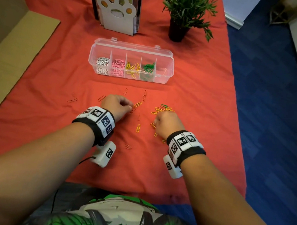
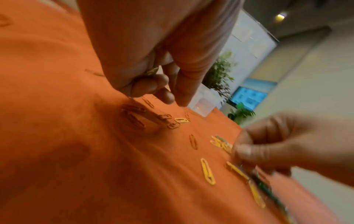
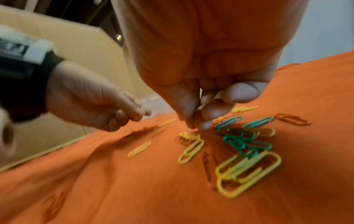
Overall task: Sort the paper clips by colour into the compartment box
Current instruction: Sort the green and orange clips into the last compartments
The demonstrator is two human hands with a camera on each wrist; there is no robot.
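The clear compartment box (image 1: 167,58) lies open beyond both hands, holding white, pink, yellow and green paper clips (image 1: 131,66) in separate compartments. Loose yellow, green and orange clips lie scattered on the orange cloth (image 1: 192,99). My left hand (image 1: 130,107) hovers over several orange clips (image 2: 134,109), its thumb and forefinger pointing down. A yellow clip (image 2: 152,71) is tucked in its curled fingers. My right hand (image 3: 196,126) is curled, with thumb and forefinger tips pinching at a yellow clip (image 3: 188,134) on the cloth beside a pile of green clips (image 3: 237,142) and yellow ones.
A paw-shaped white bookend (image 1: 117,12) with books and a potted plant (image 1: 185,9) stand behind the box. A cardboard sheet (image 1: 10,52) lies at the left edge. Blue floor (image 1: 267,109) runs along the right side of the cloth.
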